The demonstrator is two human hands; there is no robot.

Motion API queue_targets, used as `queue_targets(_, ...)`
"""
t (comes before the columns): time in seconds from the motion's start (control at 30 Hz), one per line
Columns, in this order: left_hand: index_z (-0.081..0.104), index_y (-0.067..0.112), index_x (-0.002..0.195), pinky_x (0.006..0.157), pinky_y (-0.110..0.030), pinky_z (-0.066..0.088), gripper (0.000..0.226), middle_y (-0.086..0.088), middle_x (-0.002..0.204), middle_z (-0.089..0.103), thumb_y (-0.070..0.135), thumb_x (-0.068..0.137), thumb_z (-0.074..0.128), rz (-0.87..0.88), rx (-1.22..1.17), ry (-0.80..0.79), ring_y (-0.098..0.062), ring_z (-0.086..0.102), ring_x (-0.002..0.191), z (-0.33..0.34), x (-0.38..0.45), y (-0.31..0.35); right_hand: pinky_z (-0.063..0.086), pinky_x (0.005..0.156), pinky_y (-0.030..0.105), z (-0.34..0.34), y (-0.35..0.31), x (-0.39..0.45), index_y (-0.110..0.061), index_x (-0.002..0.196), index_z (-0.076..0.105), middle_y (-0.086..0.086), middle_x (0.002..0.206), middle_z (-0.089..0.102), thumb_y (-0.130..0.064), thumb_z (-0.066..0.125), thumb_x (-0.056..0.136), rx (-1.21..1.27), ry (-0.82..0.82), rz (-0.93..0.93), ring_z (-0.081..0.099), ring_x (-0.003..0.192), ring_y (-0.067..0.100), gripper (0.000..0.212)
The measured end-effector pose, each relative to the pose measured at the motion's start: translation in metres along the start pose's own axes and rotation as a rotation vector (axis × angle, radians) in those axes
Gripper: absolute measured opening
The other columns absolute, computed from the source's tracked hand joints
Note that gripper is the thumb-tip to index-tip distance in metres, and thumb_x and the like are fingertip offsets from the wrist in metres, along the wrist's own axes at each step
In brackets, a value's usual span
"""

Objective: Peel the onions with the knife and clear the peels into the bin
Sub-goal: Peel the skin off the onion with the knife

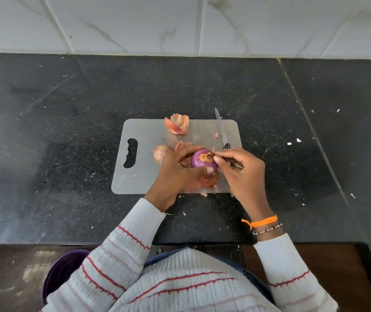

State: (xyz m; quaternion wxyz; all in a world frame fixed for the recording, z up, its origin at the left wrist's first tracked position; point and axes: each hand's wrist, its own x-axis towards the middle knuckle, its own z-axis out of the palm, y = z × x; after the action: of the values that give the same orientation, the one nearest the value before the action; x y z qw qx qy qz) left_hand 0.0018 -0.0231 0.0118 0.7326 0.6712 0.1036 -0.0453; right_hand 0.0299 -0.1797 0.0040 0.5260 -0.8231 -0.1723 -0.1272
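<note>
Purple and half-stripped, an onion (203, 159) sits between a person's two hands above the near edge of a grey cutting board (144, 172) on a dark stone counter (56, 131). From the left: a second onion (161, 152), skin on, lies on the board just beyond the left hand (175, 170), whose curled fingers and thumb cup the purple onion, its root end turned up toward the camera. The right hand (243, 174) meets the onion from the other side, fingertips pinching a flake of skin at the root. A knife (221, 129) lies on the board just beyond that hand, blade pointing away toward the wall, handle mostly hidden under the fingers; the right hand is the nearer one to reach it. Loose peels (177, 124) rest at the board's far edge, and more lie under the hands. A dark purple bin (61, 271) appears to stand on the floor at lower left, below the counter's front edge, on the left arm's side.
</note>
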Motion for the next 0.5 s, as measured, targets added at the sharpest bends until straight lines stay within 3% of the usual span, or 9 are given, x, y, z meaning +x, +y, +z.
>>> queue_targets(0.23, 0.066, 0.015, 0.111, 0.083, -0.029, 0.056, 0.051, -0.002, 0.111, 0.067, 0.005, 0.064, 0.082, 0.053, 0.068, -0.026, -0.017, 0.063, 0.103, -0.0018, -0.0019, 0.0009, 0.050, 0.067, 0.011, -0.0018, 0.0014, 0.0041, -0.003, 0.080, 0.072, 0.001, 0.078, 0.067, -0.002, 0.071, 0.079, -0.024, 0.003, -0.026, 0.063, 0.077, 0.001, 0.002)
queue_targets(0.37, 0.067, 0.017, 0.109, 0.083, -0.032, 0.057, 0.050, -0.003, 0.111, 0.067, 0.006, 0.063, 0.081, 0.027, -0.020, -0.036, -0.017, 0.065, 0.101, -0.0032, -0.0021, 0.0034, 0.053, 0.072, 0.019, -0.0042, -0.0010, 0.0062, -0.007, 0.088, 0.072, 0.000, 0.084, 0.069, -0.005, 0.068, 0.083, 0.054, -0.010, 0.017, 0.065, 0.082, 0.004, 0.007)
queue_targets(0.5, 0.067, 0.017, 0.109, 0.082, -0.038, 0.057, 0.055, -0.010, 0.114, 0.066, 0.020, 0.057, 0.082, -0.006, -0.074, -0.018, -0.024, 0.065, 0.101, -0.0055, -0.0015, 0.0046, 0.050, 0.074, 0.013, -0.0029, -0.0065, 0.0057, -0.008, 0.094, 0.073, -0.002, 0.088, 0.069, -0.008, 0.069, 0.083, 0.072, -0.045, 0.010, 0.065, 0.086, 0.002, 0.011)
